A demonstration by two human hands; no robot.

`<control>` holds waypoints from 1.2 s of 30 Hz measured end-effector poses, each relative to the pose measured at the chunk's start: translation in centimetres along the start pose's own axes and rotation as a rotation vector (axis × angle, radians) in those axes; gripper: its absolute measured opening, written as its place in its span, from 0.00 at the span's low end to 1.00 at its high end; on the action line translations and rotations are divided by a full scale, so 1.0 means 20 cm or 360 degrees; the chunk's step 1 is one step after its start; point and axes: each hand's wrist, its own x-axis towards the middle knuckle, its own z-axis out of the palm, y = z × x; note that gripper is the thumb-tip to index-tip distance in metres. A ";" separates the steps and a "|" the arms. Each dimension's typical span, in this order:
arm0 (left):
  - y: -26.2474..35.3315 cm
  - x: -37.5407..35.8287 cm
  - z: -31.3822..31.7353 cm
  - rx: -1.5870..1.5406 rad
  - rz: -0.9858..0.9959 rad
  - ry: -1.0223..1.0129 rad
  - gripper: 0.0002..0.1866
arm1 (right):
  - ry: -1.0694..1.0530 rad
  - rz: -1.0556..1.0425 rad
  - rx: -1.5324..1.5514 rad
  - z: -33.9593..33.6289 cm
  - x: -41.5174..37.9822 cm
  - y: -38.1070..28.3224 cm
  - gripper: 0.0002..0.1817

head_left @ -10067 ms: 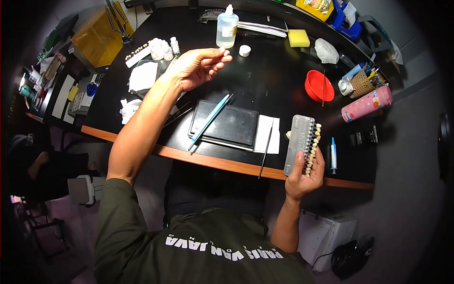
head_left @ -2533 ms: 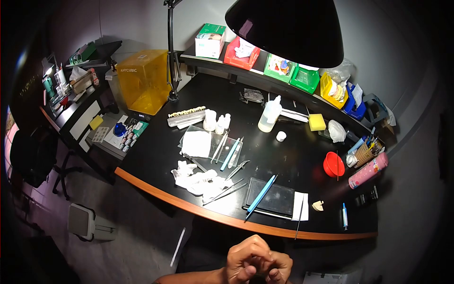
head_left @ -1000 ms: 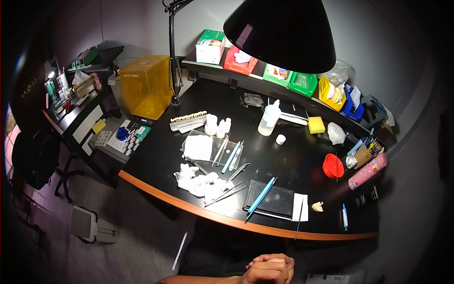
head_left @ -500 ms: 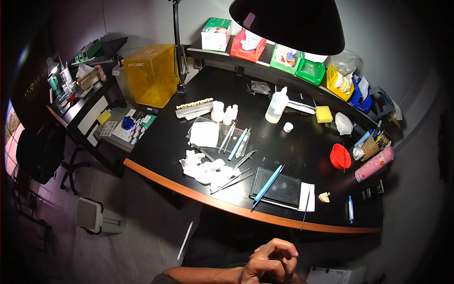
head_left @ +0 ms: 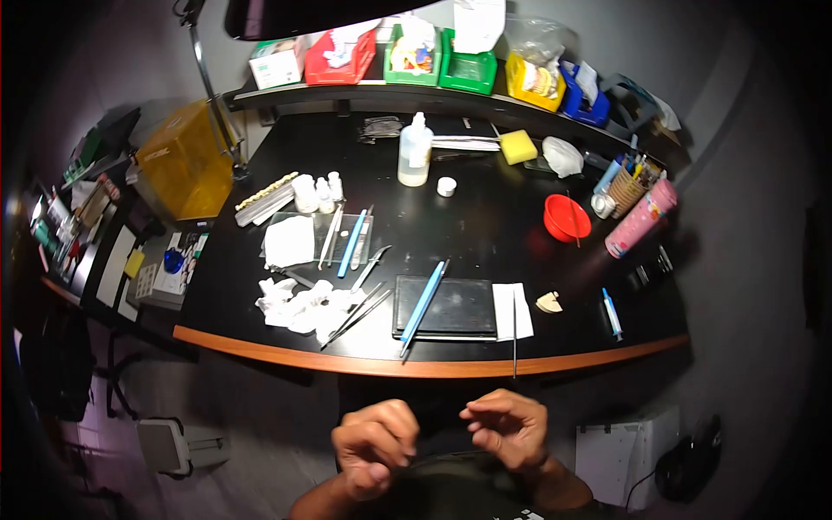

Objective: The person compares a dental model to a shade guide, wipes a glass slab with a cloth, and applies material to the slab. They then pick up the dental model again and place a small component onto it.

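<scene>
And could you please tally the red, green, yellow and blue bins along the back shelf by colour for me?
Red bin: 1
Green bins: 2
Yellow bin: 1
Blue bin: 1
Total: 5

Strong white light falls from above, where a glossy black lamp shade [head_left: 321,16] is cropped by the top edge; it washes out the crumpled white tissue [head_left: 299,305] (much of its detail is lost) and glares on the smooth black tabletop [head_left: 494,234]. The dark grey floor [head_left: 269,433] lies dim. Wide-angle distortion bows the orange-brown wooden table edge [head_left: 451,369], and the corners sink into black.
</scene>
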 end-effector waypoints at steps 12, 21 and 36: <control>0.08 0.19 -0.57 0.1056 0.0494 0.0551 0.13 | 0.0996 -0.0422 -0.1166 -0.52 0.27 0.08 0.07; 0.04 0.33 -0.91 0.1153 0.0177 0.0947 0.11 | 0.0943 -0.0174 -0.1619 -0.70 0.43 0.18 0.30; -0.03 0.32 -0.85 0.1873 0.0258 0.0933 0.11 | 0.0786 -0.0165 -0.1508 -0.77 0.61 0.22 0.25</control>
